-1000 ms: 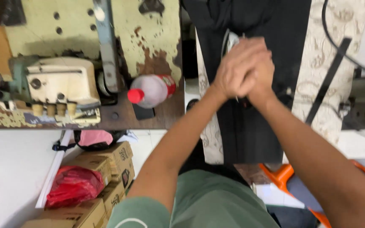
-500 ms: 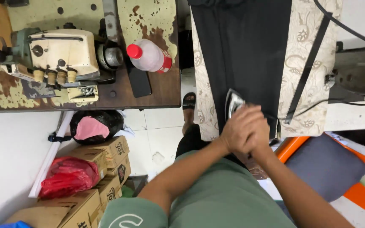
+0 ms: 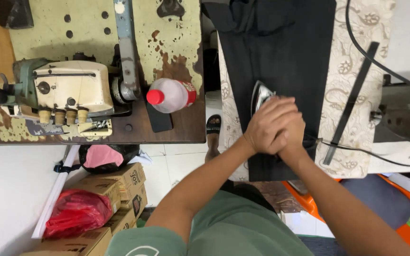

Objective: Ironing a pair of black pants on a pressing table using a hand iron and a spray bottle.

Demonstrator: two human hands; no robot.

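While both hands, left hand (image 3: 267, 124) over right hand (image 3: 291, 130), grip an iron (image 3: 261, 95) (handle hidden), it presses black cloth (image 3: 281, 52).

A worn work table (image 3: 176, 128) occupies the upper left; its pale green surface is flaked down to dark brown along the near edge. A cream and grey-green sewing machine (image 3: 62, 95) stands at its left end, and a clear plastic bottle (image 3: 172, 95) with a red cap lies near its right edge. The floor (image 3: 176, 166) is white tile. Below the table, cardboard boxes (image 3: 115, 189) are stacked, with a red plastic bag (image 3: 74, 211) against them. Lighting is even.
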